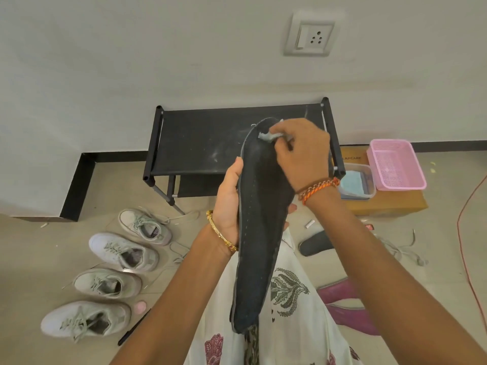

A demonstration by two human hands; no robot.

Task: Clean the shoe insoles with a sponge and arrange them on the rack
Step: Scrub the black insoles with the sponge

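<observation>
One long dark insole [259,233], grey sponge [267,137] pressed on.

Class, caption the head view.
Left hand holds dark insole while right hand rubs grey sponge on it.

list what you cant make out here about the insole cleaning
All in the head view:
- Sponge: mostly hidden inside the right hand; only a grey corner shows.
- Insole: its underside faces away, and the left hand covers one edge.
- Second insole on the floor: the right forearm hides one end.
- Rack: the lower shelf is largely hidden beneath the top one.
- Clear container: contents blurred, partly behind the right wrist.
</observation>
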